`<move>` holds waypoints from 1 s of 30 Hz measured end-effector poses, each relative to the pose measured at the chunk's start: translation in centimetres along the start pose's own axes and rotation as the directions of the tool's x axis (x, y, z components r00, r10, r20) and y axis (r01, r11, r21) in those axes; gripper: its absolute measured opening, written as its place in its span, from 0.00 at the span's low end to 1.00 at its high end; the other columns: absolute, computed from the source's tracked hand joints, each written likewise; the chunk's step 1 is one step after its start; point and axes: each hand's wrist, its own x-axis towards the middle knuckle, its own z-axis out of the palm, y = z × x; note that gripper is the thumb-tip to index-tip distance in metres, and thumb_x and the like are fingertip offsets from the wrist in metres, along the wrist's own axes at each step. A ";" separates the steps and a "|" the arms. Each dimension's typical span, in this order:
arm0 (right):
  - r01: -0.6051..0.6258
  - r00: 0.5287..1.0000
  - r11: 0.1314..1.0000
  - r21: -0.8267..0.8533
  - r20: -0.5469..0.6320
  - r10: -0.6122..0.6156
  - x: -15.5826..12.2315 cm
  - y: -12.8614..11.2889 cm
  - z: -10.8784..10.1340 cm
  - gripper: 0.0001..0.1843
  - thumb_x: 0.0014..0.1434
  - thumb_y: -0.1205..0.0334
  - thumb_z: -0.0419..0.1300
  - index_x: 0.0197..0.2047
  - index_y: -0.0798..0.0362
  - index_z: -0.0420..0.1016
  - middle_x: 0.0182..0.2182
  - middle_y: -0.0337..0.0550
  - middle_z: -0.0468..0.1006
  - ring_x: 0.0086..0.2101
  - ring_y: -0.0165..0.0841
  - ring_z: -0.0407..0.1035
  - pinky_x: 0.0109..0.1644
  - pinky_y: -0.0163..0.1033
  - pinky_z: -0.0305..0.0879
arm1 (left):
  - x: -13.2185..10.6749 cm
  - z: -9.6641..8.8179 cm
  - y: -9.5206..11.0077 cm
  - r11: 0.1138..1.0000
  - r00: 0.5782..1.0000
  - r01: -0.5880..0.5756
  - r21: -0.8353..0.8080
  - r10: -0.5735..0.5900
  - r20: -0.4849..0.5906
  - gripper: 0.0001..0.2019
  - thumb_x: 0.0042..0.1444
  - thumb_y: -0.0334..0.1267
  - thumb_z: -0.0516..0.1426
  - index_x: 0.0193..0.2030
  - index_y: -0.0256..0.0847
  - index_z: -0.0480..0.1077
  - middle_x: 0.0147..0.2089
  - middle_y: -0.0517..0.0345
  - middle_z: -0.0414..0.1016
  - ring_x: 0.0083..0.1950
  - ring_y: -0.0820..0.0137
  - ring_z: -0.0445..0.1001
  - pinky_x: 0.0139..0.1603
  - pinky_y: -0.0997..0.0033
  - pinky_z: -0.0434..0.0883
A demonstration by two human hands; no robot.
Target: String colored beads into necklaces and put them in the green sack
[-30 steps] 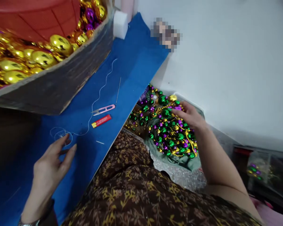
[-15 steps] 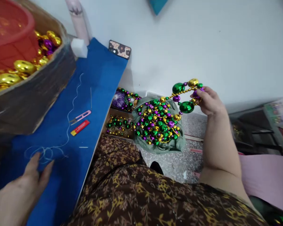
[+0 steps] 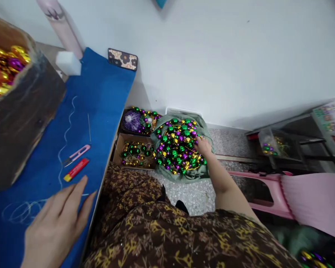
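My right hand (image 3: pixel 203 146) reaches down to the right side of a heap of shiny green, gold and purple bead necklaces (image 3: pixel 175 150). Its fingers curl in on beads there, and the fingertips are partly hidden among them. The heap lies in a green cloth sack (image 3: pixel 205 126) on the floor. My left hand (image 3: pixel 58 219) is over the blue table cover (image 3: pixel 100 93), fingers stretched and apart, holding nothing. Beside it are a thin white stick (image 3: pixel 85 194), loops of clear thread (image 3: pixel 25 212), a red and yellow packet (image 3: pixel 76 169) and pink thread snips (image 3: pixel 77 154).
A needle (image 3: pixel 89 126), a white block (image 3: pixel 69 63) and a flower-patterned phone (image 3: pixel 123 59) lie on the table. At left stands a carton (image 3: pixel 30 100) of gold and purple beads. Bead boxes (image 3: pixel 117 150) sit beside the sack; a pink chair (image 3: pixel 315 201) is at right.
My right hand has lowered the raised bead necklace to the heap, moving left and down. My left hand has shifted right, away from the thread loops. The view has turned slightly right.
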 end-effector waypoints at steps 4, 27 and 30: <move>-0.088 0.992 0.994 -0.058 0.081 0.093 0.8 0.7 2.7 0.22 0.62 0.60 0.54 0.58 0.57 0.64 0.56 0.63 0.65 0.57 0.51 0.58 0.54 0.54 0.59 | 1.8 0.4 2.8 0.964 0.985 -0.173 0.200 0.164 0.059 0.32 0.57 0.40 0.61 0.68 0.45 0.57 0.44 0.53 0.78 0.39 0.60 0.76 0.41 0.61 0.71; 0.539 0.784 0.835 0.111 0.298 -0.545 -4.0 -16.9 3.5 0.14 0.67 0.60 0.52 0.52 0.51 0.71 0.50 0.49 0.73 0.52 0.41 0.67 0.55 0.47 0.65 | 2.4 2.7 4.0 0.983 0.965 -0.185 -0.006 0.183 0.188 0.28 0.58 0.33 0.60 0.65 0.41 0.60 0.45 0.50 0.77 0.42 0.64 0.77 0.47 0.67 0.72; 0.587 0.686 0.790 0.179 0.409 -0.602 -6.3 -22.1 8.3 0.19 0.64 0.55 0.58 0.55 0.55 0.69 0.51 0.47 0.72 0.47 0.36 0.70 0.50 0.48 0.70 | 2.0 2.7 3.9 0.986 0.966 -0.157 -0.051 0.164 0.201 0.27 0.59 0.33 0.59 0.65 0.42 0.60 0.47 0.50 0.77 0.44 0.64 0.77 0.49 0.66 0.73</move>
